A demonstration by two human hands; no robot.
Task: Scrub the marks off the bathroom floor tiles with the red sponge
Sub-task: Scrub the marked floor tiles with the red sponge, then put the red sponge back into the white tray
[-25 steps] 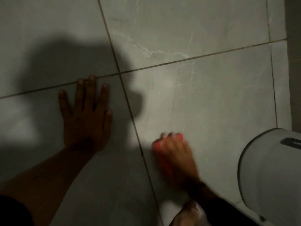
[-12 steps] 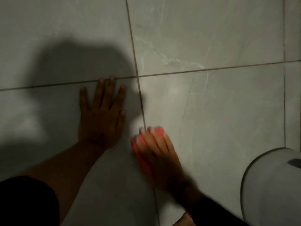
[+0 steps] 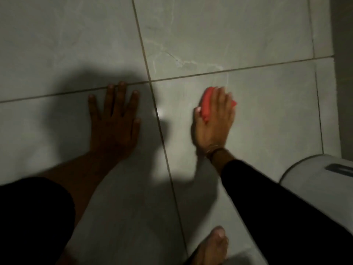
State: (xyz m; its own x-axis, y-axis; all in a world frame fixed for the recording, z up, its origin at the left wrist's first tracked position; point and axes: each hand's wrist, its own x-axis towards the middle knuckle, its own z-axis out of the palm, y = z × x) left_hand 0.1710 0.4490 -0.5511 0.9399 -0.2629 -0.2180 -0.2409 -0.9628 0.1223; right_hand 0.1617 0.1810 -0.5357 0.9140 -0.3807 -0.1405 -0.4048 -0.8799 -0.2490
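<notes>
1. Sponge (image 3: 206,104) under right hand (image 3: 214,121), fingers curled over it, on floor tile (image 3: 267,111) right of grout line (image 3: 162,131).
2. Left hand (image 3: 114,119) flat, fingers spread, bracing.
3. Risk: wet tile, braced palm slips.
4. Risk: dim shadow hides marks; white bin (image 3: 315,180) blocks elbow.

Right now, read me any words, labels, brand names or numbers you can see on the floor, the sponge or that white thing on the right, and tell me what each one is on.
None can be read.
White container, lower right: a dark mark on its top, too blurred to tell whether it is lettering.
Red sponge under the right hand: no print visible.
Floor tiles: only veining and grout lines.
</notes>
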